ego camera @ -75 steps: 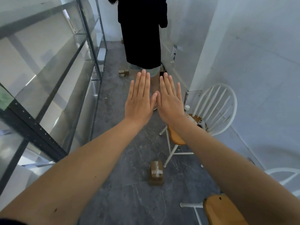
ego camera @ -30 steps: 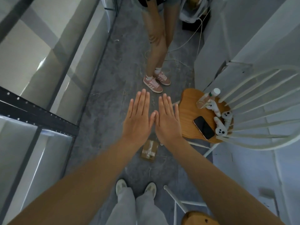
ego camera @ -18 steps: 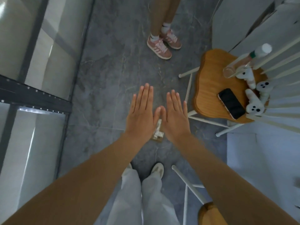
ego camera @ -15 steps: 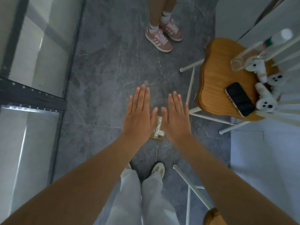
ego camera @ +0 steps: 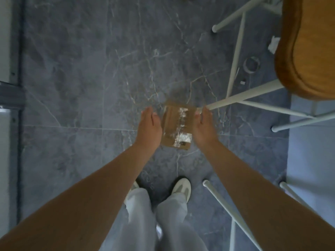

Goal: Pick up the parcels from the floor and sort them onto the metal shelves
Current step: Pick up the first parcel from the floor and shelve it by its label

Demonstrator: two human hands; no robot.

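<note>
Both hands lowered toward a small cardboard parcel on the grey marbled floor. Left hand just beside the parcel's left edge, palm turned inward, fingers spread loosely, clasping nothing. Right hand at the parcel's right edge, likewise unclenched, palm facing in; contact with the cardboard impossible to judge. Parcel flat between the two palms, sealed with shiny clear tape down its middle, contents hidden. Directly below, pale trousers and light shoes planted on the tiles. To the right, a wooden chair seat on white legs, one leg ending right behind the right fingertips. Farther right under the seat, a tape roll lying on the floor. Far left, the metal shelf frame along the edge.
</note>
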